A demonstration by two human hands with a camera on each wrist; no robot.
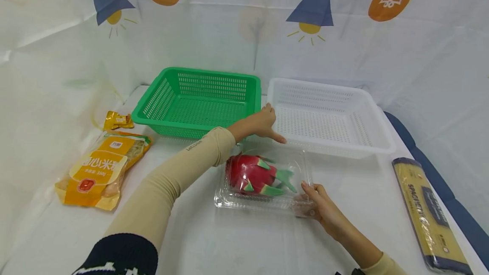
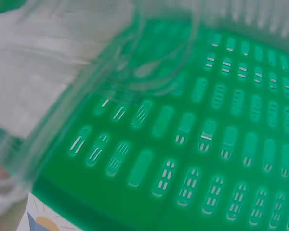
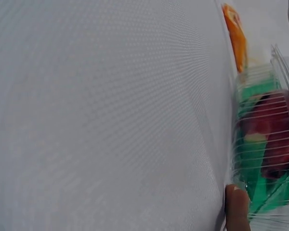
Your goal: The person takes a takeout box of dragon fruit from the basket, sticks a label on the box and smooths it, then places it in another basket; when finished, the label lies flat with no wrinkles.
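A clear plastic box (image 1: 254,203) holds a red dragon fruit (image 1: 252,173) with green scales, above the white table. My right hand (image 1: 324,209) grips the box's near right corner, thumb on top and fingers below. At the box's far edge is my left hand (image 1: 261,123), its thumb stretched out to the right and its fingers spread toward the gap between the two baskets. Blurred clear plastic (image 2: 111,72) crosses the left wrist view in front of the green basket (image 2: 149,168). In the right wrist view, the right thumb (image 3: 237,209) lies against the box (image 3: 253,101).
Behind the box stand a green basket (image 1: 195,131) and a white basket (image 1: 332,147), side by side. On the left lie a yellow food bag (image 1: 97,169) and a small orange packet (image 1: 117,120). A spaghetti pack (image 1: 429,215) lies along the right table edge.
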